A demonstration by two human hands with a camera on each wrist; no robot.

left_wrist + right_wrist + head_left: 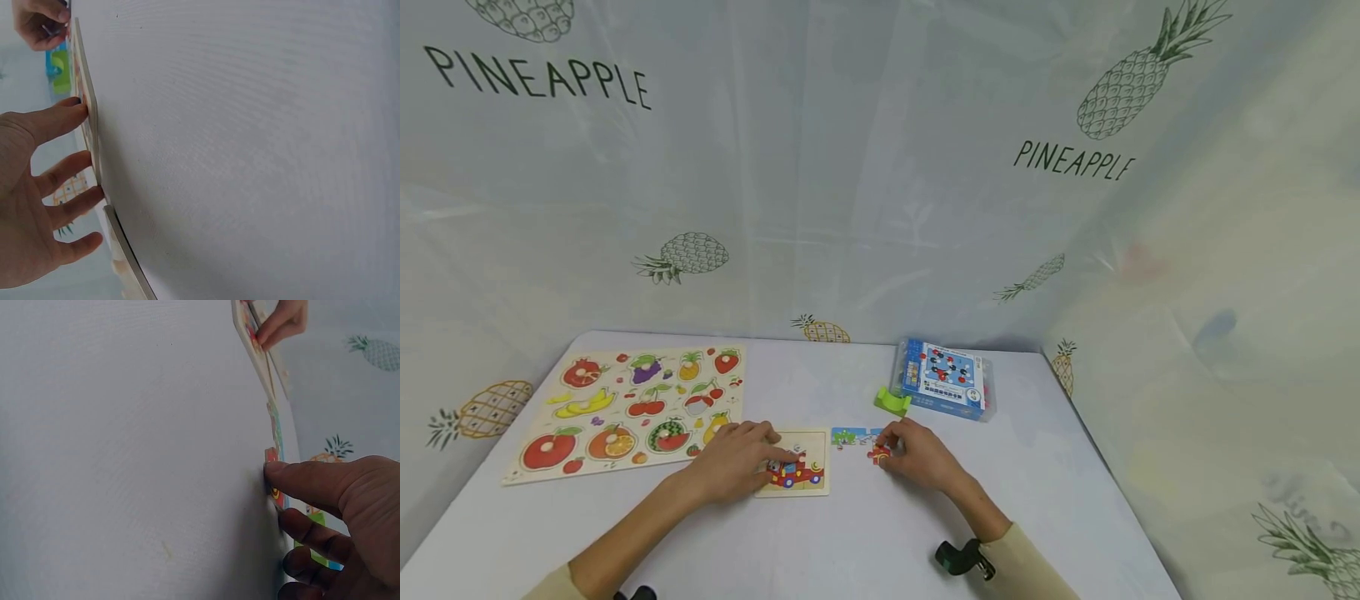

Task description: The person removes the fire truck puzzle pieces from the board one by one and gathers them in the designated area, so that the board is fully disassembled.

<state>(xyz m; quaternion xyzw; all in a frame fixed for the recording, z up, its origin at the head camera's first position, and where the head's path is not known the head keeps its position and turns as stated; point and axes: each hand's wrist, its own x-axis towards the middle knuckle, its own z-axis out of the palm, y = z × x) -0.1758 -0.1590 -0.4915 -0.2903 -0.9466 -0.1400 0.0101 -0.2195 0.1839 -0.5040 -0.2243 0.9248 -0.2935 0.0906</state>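
Note:
A small wooden jigsaw board (pixel 792 492) with a red vehicle picture lies on the table in the head view. My left hand (pixel 741 461) rests over its left side, its fingers fairly straight and touching the picture. In the left wrist view, the fingertips meet the board (pixel 92 134) at its edge. Right of the board, my right hand (pixel 922 454) pinches a red jigsaw piece (pixel 877 454); the thumb covers part of this piece (pixel 271 456) in the right wrist view. Just beyond lie blue-and-green jigsaw pieces (pixel 847 437), partly behind the right fingers.
A large fruit puzzle board (pixel 617 400) lies at the left, close to my left hand. Behind the right hand are a green curved block (pixel 892 402) and a blue-and-white boxed set (pixel 946 379). A pineapple-printed curtain (pixel 850 167) hangs around the white table (pixel 820 550).

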